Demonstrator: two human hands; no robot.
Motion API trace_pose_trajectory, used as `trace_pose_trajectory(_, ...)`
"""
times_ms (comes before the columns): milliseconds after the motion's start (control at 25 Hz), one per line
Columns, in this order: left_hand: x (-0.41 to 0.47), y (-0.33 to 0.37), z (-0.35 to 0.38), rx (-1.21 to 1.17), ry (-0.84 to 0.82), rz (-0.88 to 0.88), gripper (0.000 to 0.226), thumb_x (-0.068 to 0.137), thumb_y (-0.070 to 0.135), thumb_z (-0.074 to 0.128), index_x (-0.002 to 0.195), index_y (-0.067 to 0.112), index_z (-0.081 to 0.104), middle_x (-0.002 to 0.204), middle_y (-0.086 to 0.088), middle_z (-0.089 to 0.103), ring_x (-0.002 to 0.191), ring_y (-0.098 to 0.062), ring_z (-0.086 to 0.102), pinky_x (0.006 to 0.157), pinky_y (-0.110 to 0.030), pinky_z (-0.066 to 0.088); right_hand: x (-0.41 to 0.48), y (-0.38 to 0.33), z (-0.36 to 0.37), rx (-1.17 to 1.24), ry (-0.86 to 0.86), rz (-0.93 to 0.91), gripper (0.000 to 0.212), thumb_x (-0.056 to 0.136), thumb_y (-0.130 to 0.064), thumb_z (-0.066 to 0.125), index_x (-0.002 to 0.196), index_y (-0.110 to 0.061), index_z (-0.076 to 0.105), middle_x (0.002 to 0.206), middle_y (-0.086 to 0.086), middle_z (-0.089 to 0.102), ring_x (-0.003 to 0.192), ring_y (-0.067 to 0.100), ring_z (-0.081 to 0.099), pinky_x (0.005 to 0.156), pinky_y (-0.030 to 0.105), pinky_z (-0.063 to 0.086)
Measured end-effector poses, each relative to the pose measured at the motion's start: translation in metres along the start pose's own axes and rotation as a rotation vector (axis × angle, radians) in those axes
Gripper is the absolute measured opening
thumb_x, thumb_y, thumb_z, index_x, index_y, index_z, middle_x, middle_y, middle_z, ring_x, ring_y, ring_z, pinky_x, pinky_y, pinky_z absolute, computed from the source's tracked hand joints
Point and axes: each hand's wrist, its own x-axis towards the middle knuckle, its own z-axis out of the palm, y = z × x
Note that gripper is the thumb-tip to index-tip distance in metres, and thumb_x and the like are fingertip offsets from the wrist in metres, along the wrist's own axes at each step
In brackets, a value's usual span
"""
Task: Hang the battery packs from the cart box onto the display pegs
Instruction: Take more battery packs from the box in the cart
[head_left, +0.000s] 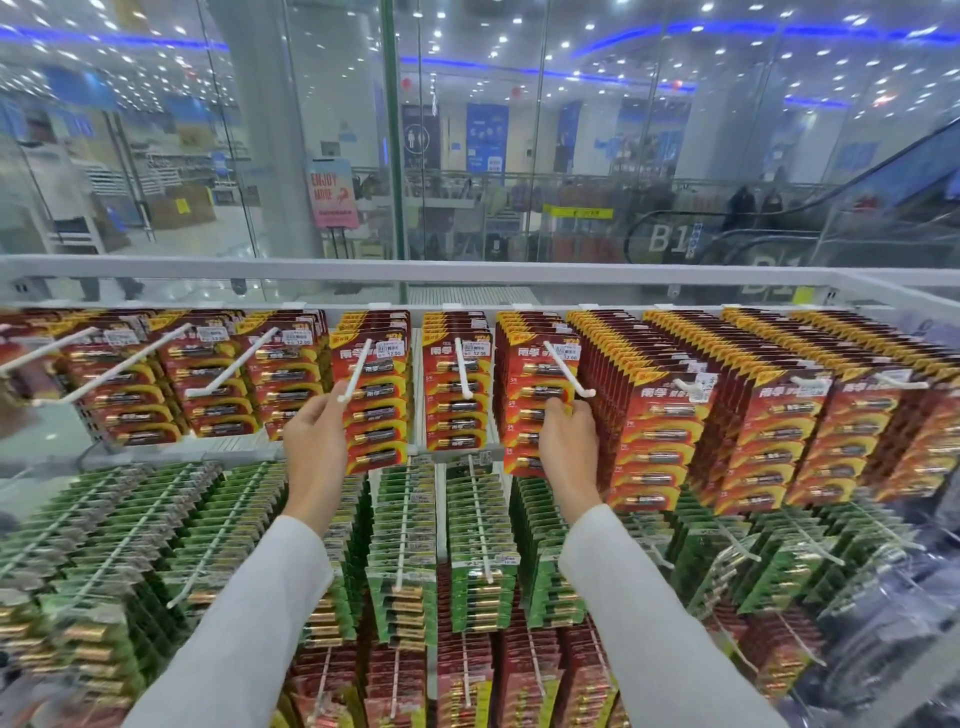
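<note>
Rows of red battery packs (374, 410) hang on white pegs along the top of the display. My left hand (311, 441) is raised to the tip of one white peg (358, 371), thumb and fingers pinching its end beside the packs hung there. My right hand (566, 441) grips the front red pack (530, 374) on the peg (566, 369) two places to the right, fingers curled over its lower part. The cart box is out of view.
Green battery packs (405, 545) fill the pegs of the middle row, and more red packs (519, 670) hang lowest. The pegs on the right are full (675, 415); long bare pegs (130, 364) stick out on the left. A glass wall (467, 156) stands behind the display.
</note>
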Motion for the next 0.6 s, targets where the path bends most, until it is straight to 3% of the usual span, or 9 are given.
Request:
trace_pose_trajectory(80, 0.001, -0.007, -0.01, 0.069, -0.008, 0.054, 0.025, 0.104, 0.045, 0.058, 0.094, 0.028, 0.073, 0.073, 0.009, 0.07, 0.07, -0.013, 0.068, 0.068, -0.034, 0.056, -0.005, 0.003, 0.0, -0.008, 0.056, -0.041, 0.02, 0.103, -0.033, 0.044, 0.106, -0.019, 0.059, 0.08, 0.005, 0.063, 0.065, 0.024, 0.059, 0.058, 0.039, 0.045)
trace_pose_trajectory(160, 0.001, -0.014, -0.02, 0.142, -0.015, 0.101, 0.026, 0.102, 0.049, 0.058, 0.104, 0.029, 0.074, 0.088, 0.005, 0.073, 0.086, -0.016, 0.069, 0.082, -0.045, 0.059, -0.01, 0.01, 0.0, -0.009, 0.076, -0.045, 0.025, 0.104, -0.041, 0.045, 0.103, -0.02, 0.059, 0.081, 0.005, 0.066, 0.07, 0.025, 0.063, 0.063, 0.04, 0.047)
trace_pose_trajectory(240, -0.007, -0.017, -0.032, 0.15, -0.01, 0.123, 0.028, 0.103, 0.047, 0.059, 0.114, 0.025, 0.072, 0.105, 0.009, 0.073, 0.101, -0.016, 0.071, 0.091, -0.042, 0.058, -0.019, 0.019, -0.001, -0.026, 0.079, -0.035, 0.029, 0.106, -0.045, 0.043, 0.111, -0.02, 0.057, 0.082, -0.002, 0.062, 0.072, 0.019, 0.059, 0.065, 0.036, 0.043)
trace_pose_trajectory(360, -0.033, -0.029, -0.053, 0.148, -0.042, 0.092, 0.022, 0.104, 0.043, 0.058, 0.112, 0.028, 0.073, 0.106, 0.011, 0.075, 0.103, -0.015, 0.071, 0.094, -0.041, 0.056, -0.038, 0.036, -0.008, -0.056, 0.075, -0.029, 0.028, 0.107, -0.036, 0.048, 0.13, -0.022, 0.052, 0.106, -0.015, 0.061, 0.093, 0.01, 0.06, 0.079, 0.031, 0.044)
trace_pose_trajectory(480, -0.065, -0.05, -0.068, 0.123, -0.098, 0.003, 0.023, 0.104, 0.043, 0.057, 0.109, 0.029, 0.075, 0.103, 0.012, 0.078, 0.1, -0.017, 0.073, 0.094, -0.042, 0.056, -0.068, 0.066, -0.02, -0.122, 0.024, -0.016, 0.037, 0.106, -0.03, 0.052, 0.142, -0.021, 0.054, 0.137, -0.008, 0.058, 0.124, 0.012, 0.054, 0.1, 0.028, 0.04)
trace_pose_trajectory(600, -0.101, -0.082, -0.068, 0.12, -0.18, -0.114, 0.026, 0.105, 0.039, 0.054, 0.11, 0.024, 0.075, 0.104, 0.007, 0.079, 0.099, -0.02, 0.074, 0.091, -0.04, 0.055, -0.104, 0.098, -0.053, -0.142, 0.038, 0.021, 0.03, 0.105, -0.032, 0.054, 0.134, -0.028, 0.06, 0.134, -0.014, 0.06, 0.123, 0.005, 0.056, 0.097, 0.022, 0.041)
